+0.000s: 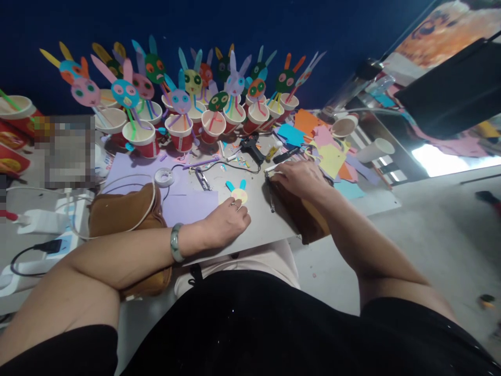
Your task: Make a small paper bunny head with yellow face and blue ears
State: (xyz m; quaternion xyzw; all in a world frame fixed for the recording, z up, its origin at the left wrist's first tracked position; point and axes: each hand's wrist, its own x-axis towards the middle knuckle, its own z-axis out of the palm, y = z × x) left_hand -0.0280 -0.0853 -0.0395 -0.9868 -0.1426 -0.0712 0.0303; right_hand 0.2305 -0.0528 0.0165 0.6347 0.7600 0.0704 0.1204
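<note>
My left hand (229,222) is closed near the table's front edge, its fingers pinching the lower part of a paper rabbit head (239,195). The head is a pale yellow disc with two blue ears pointing away from me. My right hand (301,178) lies over a brown zippered pouch (291,209), fingers stretched to the left. A thin white stick (270,169) lies by its fingertips; whether they touch it I cannot tell. Just beyond is a black glue gun (253,150) with its cord.
Red paper cups (180,137) with rabbit figures on straws line the back wall. Coloured paper scraps (331,156) lie to the right, purple sheets (188,206) to the left. A brown bag (125,211), white cables and a power strip (70,235) crowd the left side.
</note>
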